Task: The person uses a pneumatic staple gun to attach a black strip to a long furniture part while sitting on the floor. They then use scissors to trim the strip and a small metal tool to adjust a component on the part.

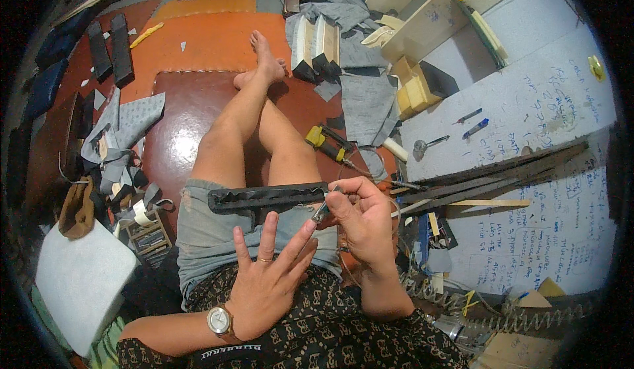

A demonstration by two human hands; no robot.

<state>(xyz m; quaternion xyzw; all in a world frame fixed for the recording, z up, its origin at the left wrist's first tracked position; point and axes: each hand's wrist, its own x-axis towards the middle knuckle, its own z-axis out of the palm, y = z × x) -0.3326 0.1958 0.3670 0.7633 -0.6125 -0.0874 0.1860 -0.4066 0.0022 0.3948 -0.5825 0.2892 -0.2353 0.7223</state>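
Observation:
My right hand [362, 218] pinches a small shiny metal tool between thumb and fingers; it looks like a nail clipper [321, 214]. Its end meets the tip of a finger of my left hand [269, 288]. That hand is held up with the fingers spread and grips nothing. A ring is on one finger, and a wristwatch [220, 320] is on the left wrist. Across my thighs, just beyond the hands, lies a long black padded strip [264, 198] with a wavy inner edge. The fingers of my right hand partly hide the tool.
A yellow-and-black power tool [328, 143] lies beside my right knee. At right, a white board [429, 138] with handwriting carries pens [475, 128] and dark strips [489, 176]. Grey fabric scraps [125, 128] and a small wooden crate [150, 240] are at left. Two cream-and-black blocks [316, 47] stand ahead.

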